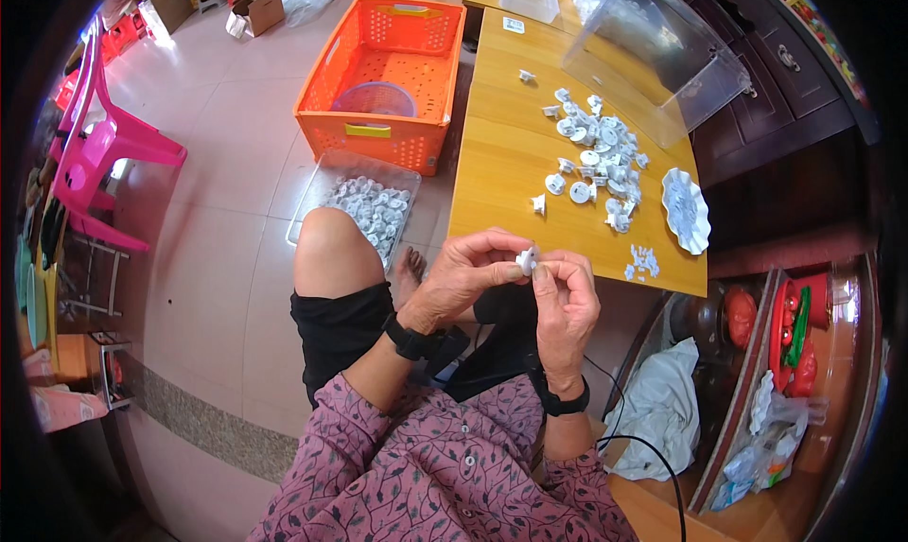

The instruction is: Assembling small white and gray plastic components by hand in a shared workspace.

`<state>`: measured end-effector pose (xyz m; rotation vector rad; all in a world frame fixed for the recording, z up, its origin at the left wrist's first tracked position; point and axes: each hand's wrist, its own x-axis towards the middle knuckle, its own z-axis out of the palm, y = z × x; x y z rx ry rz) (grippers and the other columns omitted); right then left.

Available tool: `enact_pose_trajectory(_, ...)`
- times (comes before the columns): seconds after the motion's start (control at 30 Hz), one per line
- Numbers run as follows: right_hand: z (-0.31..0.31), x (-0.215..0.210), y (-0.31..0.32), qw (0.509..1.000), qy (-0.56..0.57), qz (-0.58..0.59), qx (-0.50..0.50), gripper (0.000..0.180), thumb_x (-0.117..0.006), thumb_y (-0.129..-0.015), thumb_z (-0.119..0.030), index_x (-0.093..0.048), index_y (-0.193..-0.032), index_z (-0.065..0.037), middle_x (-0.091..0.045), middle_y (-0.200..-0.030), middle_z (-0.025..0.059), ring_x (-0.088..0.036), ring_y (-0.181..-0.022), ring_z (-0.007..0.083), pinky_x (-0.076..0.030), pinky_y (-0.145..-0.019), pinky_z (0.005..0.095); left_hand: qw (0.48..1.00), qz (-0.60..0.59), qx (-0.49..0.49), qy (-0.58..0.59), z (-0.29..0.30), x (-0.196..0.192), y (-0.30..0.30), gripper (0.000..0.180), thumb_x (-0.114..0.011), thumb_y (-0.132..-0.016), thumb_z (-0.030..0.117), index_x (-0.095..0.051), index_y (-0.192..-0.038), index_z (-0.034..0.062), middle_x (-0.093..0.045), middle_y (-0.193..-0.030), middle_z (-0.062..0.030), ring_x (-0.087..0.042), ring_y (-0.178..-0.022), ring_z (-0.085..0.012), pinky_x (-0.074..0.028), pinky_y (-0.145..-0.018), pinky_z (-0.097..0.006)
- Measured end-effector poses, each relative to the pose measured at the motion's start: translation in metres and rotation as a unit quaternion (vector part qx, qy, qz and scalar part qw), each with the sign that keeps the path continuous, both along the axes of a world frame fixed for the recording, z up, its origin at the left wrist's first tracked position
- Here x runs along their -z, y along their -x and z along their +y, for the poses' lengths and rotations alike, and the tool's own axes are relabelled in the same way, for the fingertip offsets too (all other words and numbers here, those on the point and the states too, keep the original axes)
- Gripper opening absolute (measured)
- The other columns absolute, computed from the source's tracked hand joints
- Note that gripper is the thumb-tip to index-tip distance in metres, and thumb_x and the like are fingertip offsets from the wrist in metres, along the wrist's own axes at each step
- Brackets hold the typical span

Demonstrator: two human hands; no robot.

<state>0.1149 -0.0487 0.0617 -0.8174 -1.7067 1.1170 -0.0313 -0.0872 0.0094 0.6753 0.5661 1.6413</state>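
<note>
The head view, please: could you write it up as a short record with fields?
left hand: pinches a small white part at the fingertips
right hand: grip on the same part from the other side
table: wooden, with a pile of white parts and a white dish
floor: orange basket, clear tray of white parts

White plastic part (526,258), white heap (601,159) on yellow wood-grain table (511,145); orange basket (383,78), pink chair (109,140), mauve leaf-print sleeves (378,447), black wristbands (409,339).
</note>
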Motion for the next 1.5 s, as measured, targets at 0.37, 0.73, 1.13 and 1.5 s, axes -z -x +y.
enact_pose_trajectory(0.37, 0.002, 0.004, 0.005, 0.998, -0.009, -0.056, 0.019, 0.006, -0.067, -0.090, 0.001, -0.061, -0.090, 0.002, -0.060, -0.099, 0.0115, -0.060, -0.088, 0.0187, -0.051, -0.077, 0.0296, 1.000, 0.023, -0.009, 0.002, -0.003, 0.002, 0.009, 0.028, -0.070, -0.089, -0.002, -0.066, -0.117, -0.0037, -0.068, -0.110, -0.0091, -0.067, -0.100, -0.0168, -0.056, -0.089, -0.030)
enact_pose_trajectory(0.73, 0.065, 0.026, -0.004, 0.960, -0.172, -0.207, 0.074, 0.022, -0.058, -0.091, 0.001, -0.064, -0.112, 0.002, -0.062, -0.103, 0.0184, -0.062, -0.094, 0.0355, -0.051, -0.083, 0.0398, 0.907, 0.007, -0.371, 0.197, -0.014, 0.053, 0.087, 0.026, -0.071, -0.091, 0.003, -0.066, -0.116, -0.0023, -0.070, -0.100, -0.0075, -0.068, -0.085, -0.0136, -0.056, -0.076, -0.026)
enact_pose_trajectory(1.13, 0.150, 0.032, 0.006, 0.872, -0.256, -0.403, 0.109, 0.068, -0.058, -0.075, 0.008, -0.053, -0.140, -0.012, -0.043, -0.145, 0.0103, -0.035, -0.134, 0.0378, -0.031, -0.106, 0.0556, 0.861, 0.034, -0.466, 0.198, -0.018, 0.083, 0.108, 0.048, -0.073, -0.091, 0.004, -0.050, -0.131, -0.0100, -0.059, -0.113, -0.0123, -0.064, -0.094, -0.0173, -0.057, -0.086, -0.029)
enact_pose_trajectory(1.5, 0.108, 0.036, 0.016, 0.870, -0.277, -0.404, 0.050, 0.052, -0.058, -0.080, 0.005, -0.061, -0.128, -0.012, -0.050, -0.137, 0.0108, -0.045, -0.126, 0.0358, -0.042, -0.103, 0.0459, 0.742, 0.538, -0.399, 0.041, 0.008, 0.016, -0.003, 0.048, -0.070, -0.087, 0.001, -0.054, -0.132, -0.0026, -0.051, -0.137, -0.0187, -0.060, -0.115, -0.0292, -0.052, -0.096, -0.037)
